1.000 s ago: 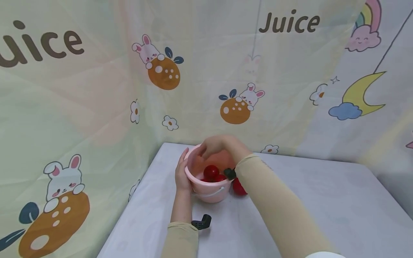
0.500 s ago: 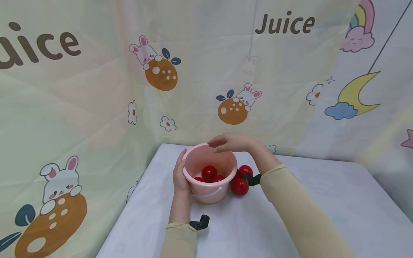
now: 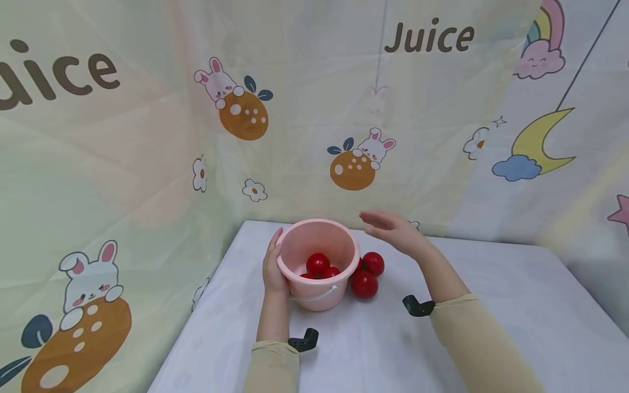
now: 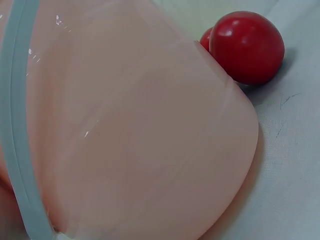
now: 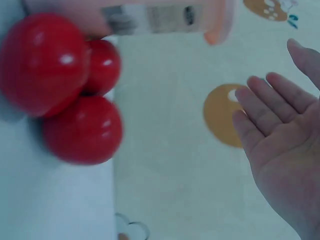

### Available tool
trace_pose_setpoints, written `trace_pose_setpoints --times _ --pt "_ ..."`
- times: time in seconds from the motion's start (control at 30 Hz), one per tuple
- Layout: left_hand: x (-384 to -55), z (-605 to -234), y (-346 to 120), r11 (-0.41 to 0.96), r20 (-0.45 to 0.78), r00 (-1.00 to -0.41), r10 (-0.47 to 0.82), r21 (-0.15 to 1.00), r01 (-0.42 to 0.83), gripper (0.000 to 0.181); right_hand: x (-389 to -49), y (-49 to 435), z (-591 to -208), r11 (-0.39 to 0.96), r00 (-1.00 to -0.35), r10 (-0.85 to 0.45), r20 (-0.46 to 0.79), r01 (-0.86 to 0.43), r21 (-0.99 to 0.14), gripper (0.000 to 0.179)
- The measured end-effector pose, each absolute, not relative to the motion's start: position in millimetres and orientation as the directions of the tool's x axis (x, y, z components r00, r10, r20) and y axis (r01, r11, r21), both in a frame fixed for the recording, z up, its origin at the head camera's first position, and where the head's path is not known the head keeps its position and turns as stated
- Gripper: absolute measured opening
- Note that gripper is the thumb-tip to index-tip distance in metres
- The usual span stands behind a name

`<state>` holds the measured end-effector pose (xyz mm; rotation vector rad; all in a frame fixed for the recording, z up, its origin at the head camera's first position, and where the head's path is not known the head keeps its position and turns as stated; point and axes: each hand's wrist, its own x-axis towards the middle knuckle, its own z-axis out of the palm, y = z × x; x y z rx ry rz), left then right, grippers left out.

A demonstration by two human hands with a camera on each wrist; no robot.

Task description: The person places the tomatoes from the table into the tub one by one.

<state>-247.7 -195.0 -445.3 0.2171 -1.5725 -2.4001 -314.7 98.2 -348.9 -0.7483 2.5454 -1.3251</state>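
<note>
A pale pink bucket with a light handle stands on the table. Inside its mouth lie red tomatoes, partly overlapping one another. My left hand rests along the bucket's left side, fingers extended upward against the outer wall with tips near the rim. The bucket wall fills most of the left wrist view. To the right of the bucket sits a cluster of tomatoes, one half hidden behind the others. Beyond them, my right hand is raised in the air with fingers straight; its bare palm shows in the right wrist view.
A white-covered table extends to the right and toward the front. Behind and to the left hangs a printed cloth with bunnies and lettering. A black wrist camera juts from the right wrist, another from the left.
My right hand has risen out of the bucket, its fingers straightening, and moved right past the rim. The tomatoes beside the bucket are uncovered. My left hand stays at the bucket's side.
</note>
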Motion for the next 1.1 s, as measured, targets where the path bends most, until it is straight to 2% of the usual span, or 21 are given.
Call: trace_pose_setpoints --times 0.13,0.33,0.73,1.1 --pt "-248 -447 -195 -0.375 0.028 -0.954 -0.300 0.916 0.145 0.042 -315 115 -375 0.488 -0.903 -0.424 0.078 -0.300 -0.820 0.069" --pt "-248 -450 -197 -0.363 0.084 -0.946 -0.312 0.910 0.200 0.041 -317 125 -412 0.523 -0.944 -0.330 -0.010 -0.174 -0.834 0.083" --pt "-247 -451 -197 -0.353 0.090 -0.946 -0.312 0.913 0.203 0.038 -325 131 -464 0.537 -0.944 -0.301 -0.133 -0.052 -0.842 0.087" --pt "-248 -449 -195 -0.350 0.085 -0.946 -0.314 0.916 0.198 0.039 -328 132 -482 0.539 -0.943 -0.296 -0.151 -0.034 -0.842 0.089"
